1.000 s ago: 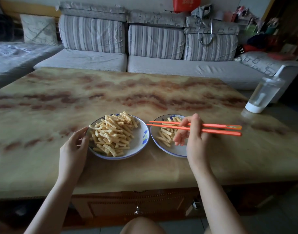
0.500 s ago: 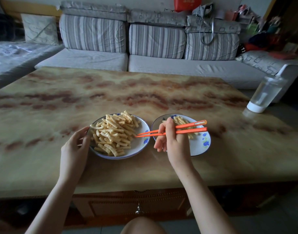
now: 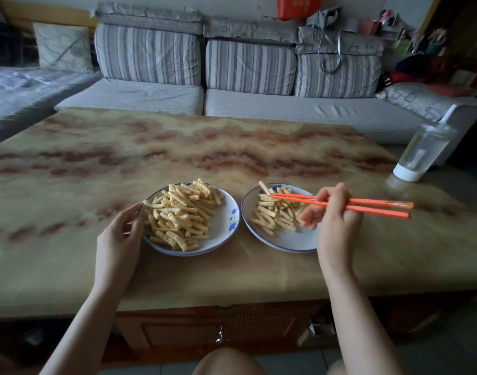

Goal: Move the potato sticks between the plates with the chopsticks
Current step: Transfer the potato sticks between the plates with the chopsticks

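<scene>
the tabletop is marbled tan and red-brown. two white plates with blue rims sit side by side near its front edge, close but not touching. the left plate carries a big heap of potato sticks; the right plate carries a thinner pile, mostly on its left half. the left hand grips the left plate's left rim, thumb on the far side, curled fingers on the near side. the right hand is clenched round a pair of orange chopsticks, held nearly level over the right plate, butt ends pointing toward the tabletop's right edge. their tips lie close together over the far left part of the thinner pile; whether they pinch a stick i cannot tell. a clear bottle with a white base stands near the far right corner. a grey striped sofa runs beyond the far edge.
</scene>
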### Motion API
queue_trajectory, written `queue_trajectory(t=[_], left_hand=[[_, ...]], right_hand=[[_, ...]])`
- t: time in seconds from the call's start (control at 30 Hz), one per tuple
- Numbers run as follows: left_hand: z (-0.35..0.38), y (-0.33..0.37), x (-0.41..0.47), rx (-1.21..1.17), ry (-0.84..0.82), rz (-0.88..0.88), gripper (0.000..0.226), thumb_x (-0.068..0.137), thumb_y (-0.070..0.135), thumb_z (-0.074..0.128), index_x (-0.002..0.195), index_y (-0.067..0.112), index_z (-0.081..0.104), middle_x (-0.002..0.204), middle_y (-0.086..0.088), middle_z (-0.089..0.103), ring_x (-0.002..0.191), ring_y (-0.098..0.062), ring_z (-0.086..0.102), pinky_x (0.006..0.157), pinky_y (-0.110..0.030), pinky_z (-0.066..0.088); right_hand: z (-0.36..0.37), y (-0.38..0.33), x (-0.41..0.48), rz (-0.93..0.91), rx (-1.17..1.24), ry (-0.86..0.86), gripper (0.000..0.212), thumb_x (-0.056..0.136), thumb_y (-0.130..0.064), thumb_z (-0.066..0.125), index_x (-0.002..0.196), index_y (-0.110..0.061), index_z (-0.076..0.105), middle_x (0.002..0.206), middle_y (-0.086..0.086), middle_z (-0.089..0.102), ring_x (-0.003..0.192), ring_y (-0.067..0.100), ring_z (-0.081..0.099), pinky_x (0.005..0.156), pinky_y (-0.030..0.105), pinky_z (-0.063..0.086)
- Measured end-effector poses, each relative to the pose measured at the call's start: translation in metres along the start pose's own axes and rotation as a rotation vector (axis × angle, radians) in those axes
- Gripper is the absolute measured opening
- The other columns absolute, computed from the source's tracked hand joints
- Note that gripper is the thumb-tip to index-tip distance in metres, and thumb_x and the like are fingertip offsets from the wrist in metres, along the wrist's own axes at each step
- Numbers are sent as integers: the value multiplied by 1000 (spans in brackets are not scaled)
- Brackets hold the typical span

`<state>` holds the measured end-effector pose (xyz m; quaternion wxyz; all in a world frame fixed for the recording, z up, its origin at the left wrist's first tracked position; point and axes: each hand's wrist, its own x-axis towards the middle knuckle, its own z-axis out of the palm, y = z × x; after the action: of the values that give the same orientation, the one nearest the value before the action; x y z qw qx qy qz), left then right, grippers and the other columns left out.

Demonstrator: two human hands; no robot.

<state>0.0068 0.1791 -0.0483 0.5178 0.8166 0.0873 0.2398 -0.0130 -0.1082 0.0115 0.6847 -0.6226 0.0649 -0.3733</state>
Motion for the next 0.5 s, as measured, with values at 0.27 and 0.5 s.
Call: queue_trajectory(t=[0.27,0.5], left_hand=[[0,2,-2,-14,0,-2,28,94,23,54,121,20,64,99,8,62,92,-4,56,71,-14,36],[0,2,-2,-30,-1,-1,29,94,23,54,121,20,64,100,7,63,93,-6,57,75,-20,38]], right_hand=[[-1,-3,-1,-45,-2,9,40,104,-21,30,70,-9,46,44,16,46,34,15,47,36,17,31],[18,-1,-21,19,72,-210,42,104,-24,29,70,-8,49,40,8,50,34,16,43,38,18,32]])
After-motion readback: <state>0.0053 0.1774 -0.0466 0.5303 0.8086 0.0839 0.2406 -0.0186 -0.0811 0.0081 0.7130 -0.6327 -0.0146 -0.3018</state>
